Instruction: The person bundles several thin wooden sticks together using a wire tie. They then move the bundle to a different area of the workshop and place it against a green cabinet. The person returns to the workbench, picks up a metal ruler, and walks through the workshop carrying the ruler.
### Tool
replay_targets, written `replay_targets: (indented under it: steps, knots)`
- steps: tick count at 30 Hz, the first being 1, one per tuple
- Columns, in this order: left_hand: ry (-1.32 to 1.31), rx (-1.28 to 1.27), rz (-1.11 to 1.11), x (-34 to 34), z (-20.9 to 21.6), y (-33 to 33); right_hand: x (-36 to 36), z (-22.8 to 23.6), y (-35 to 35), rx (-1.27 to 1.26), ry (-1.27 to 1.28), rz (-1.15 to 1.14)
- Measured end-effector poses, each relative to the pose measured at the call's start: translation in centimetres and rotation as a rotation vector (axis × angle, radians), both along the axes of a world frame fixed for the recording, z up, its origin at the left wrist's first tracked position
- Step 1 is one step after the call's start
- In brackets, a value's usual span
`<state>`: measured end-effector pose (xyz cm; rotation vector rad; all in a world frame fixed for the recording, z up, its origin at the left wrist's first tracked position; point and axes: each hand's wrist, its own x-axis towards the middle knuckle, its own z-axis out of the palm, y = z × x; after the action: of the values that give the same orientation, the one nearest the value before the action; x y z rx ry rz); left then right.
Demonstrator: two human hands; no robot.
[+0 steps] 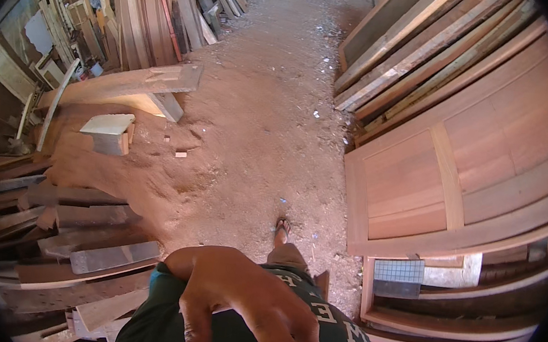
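My left hand [248, 300] is raised close in front of my body at the lower edge, back of the hand upward. Its thumb hangs down, apart from the bent fingers, which point right and downward. Nothing shows between thumb and fingers, though the fingertips run out of the picture. Behind the hand is my dark green clothing [332, 315] with white lettering. My right hand is out of view. One of my feet [283, 226], in a sandal, rests on the sawdust-covered ground [256, 149].
A panelled wooden door [404, 190] leans at the right beside long planks [424, 53]. Stacked boards [114, 258] lie at the lower left. A wooden beam [130, 85] and a pale-topped block [107, 132] stand farther left. More upright planks [137, 13] lean at the back left.
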<state>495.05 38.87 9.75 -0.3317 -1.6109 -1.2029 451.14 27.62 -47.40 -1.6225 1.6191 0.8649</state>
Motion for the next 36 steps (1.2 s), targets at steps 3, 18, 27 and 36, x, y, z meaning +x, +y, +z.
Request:
replay_targets:
  steps: [3, 18, 27, 36]
  knots:
    - [0.098, -0.007, 0.081, 2.2, -1.1, -4.7, 6.0, 0.0, -9.1, 0.016, 0.013, 0.131]
    - [0.158, -0.071, 0.471, 30.0, -2.7, -16.0, 52.1, 8.2, -42.5, -0.388, -0.081, 0.275]
    - [0.233, 0.073, 0.545, 51.7, -1.8, -18.8, 69.9, 3.1, -42.5, -0.184, -0.093, 0.448]
    - [0.305, -0.074, 0.738, 70.1, -4.7, -25.9, 93.3, 0.4, -46.5, -0.044, -0.131, 0.575]
